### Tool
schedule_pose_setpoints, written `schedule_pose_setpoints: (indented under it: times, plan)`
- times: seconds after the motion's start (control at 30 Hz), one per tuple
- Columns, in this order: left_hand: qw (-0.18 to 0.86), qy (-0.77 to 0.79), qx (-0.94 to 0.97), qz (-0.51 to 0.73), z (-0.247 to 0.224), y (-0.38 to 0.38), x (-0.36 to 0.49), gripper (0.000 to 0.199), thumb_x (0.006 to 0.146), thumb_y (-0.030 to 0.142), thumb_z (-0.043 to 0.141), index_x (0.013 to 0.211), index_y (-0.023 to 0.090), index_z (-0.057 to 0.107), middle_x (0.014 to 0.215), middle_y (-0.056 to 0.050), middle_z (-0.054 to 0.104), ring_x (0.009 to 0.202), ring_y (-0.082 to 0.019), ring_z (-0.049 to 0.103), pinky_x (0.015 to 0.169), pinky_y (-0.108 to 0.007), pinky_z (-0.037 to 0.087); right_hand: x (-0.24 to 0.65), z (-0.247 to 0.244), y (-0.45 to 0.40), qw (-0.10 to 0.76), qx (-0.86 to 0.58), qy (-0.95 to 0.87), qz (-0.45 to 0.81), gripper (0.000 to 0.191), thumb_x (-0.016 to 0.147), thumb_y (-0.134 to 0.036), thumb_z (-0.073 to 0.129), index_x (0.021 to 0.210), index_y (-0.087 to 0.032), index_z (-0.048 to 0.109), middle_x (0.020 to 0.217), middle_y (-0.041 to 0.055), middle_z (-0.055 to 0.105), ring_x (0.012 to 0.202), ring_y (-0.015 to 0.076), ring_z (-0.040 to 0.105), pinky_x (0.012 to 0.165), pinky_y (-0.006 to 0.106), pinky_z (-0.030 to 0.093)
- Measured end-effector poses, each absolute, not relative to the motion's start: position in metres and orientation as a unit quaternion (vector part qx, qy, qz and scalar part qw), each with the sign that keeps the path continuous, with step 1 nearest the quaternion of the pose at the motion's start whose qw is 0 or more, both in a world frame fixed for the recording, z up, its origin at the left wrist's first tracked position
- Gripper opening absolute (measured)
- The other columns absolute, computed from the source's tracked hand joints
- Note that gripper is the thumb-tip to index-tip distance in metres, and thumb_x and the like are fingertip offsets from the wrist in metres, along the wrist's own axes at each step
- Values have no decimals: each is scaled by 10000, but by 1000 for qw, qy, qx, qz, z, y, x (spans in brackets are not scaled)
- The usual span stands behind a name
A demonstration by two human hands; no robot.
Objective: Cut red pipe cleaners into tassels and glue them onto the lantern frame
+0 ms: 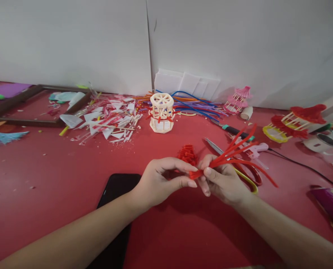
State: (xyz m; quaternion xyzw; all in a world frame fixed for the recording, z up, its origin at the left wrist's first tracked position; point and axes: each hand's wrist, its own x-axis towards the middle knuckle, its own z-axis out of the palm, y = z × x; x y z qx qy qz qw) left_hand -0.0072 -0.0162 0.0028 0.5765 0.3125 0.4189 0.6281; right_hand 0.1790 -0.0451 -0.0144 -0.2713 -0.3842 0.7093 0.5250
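Note:
A bundle of red pipe cleaners (225,158) is held between both hands above the red table. My left hand (163,177) pinches its left end between thumb and fingertips. Close beside it, my right hand (225,179) is closed around the strands, which fan out up and to the right. Just behind the hands lies a pile of short red cut pieces (187,154). Scissors (213,145) with red and yellow handles lie behind and partly under the right hand. Farther back stands a small cream tower model (162,112) with red bits around its middle.
A black phone (118,186) lies by my left forearm. White and red scraps (110,117) cover the back left near a brown frame (37,121). Coloured pipe cleaners (197,106), a pink glue gun (254,148), red-and-yellow models (298,121) and a mug (322,142) stand or lie right.

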Motion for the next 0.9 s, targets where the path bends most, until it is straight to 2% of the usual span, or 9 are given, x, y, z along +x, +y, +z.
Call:
schedule_pose_setpoints:
  times: [0.13, 0.3, 0.5, 0.67, 0.9]
  plan:
    - [626, 313, 583, 413, 1, -17, -8, 120, 664, 210, 853, 770, 198, 796, 745, -55, 775, 679, -187, 725, 694, -286, 600, 182, -15, -45, 500, -266, -397, 722, 203, 825, -321, 762, 804, -186, 611, 604, -46, 668, 466, 78, 629, 433, 154, 527]
    - [606, 326, 595, 415, 2, -16, -8, 106, 656, 169, 849, 743, 201, 798, 728, -49, 774, 658, -169, 715, 673, -260, 588, 184, -14, -45, 495, -278, -411, 714, 191, 834, -317, 752, 833, -187, 612, 615, -41, 669, 493, 82, 640, 455, 157, 532]
    - [652, 294, 578, 393, 5, -16, -8, 233, 640, 119, 848, 843, 230, 816, 735, -32, 784, 637, -174, 732, 635, -255, 604, 186, -12, -43, 501, -294, -418, 699, 228, 818, -346, 765, 805, -189, 600, 585, -60, 635, 436, 68, 588, 417, 158, 511]
    - [619, 301, 605, 401, 5, -15, -8, 98, 659, 206, 852, 748, 227, 817, 758, -61, 795, 664, -206, 739, 676, -301, 613, 187, -13, -43, 486, -308, -428, 697, 263, 803, -382, 774, 799, -192, 592, 565, -55, 639, 424, 79, 595, 411, 166, 514]
    - [609, 297, 618, 399, 5, -15, -10, 77, 678, 197, 845, 737, 219, 802, 728, -50, 780, 656, -181, 723, 675, -272, 592, 187, -11, -47, 486, -305, -424, 701, 255, 797, -375, 783, 810, -195, 602, 587, -47, 664, 455, 93, 634, 431, 178, 541]
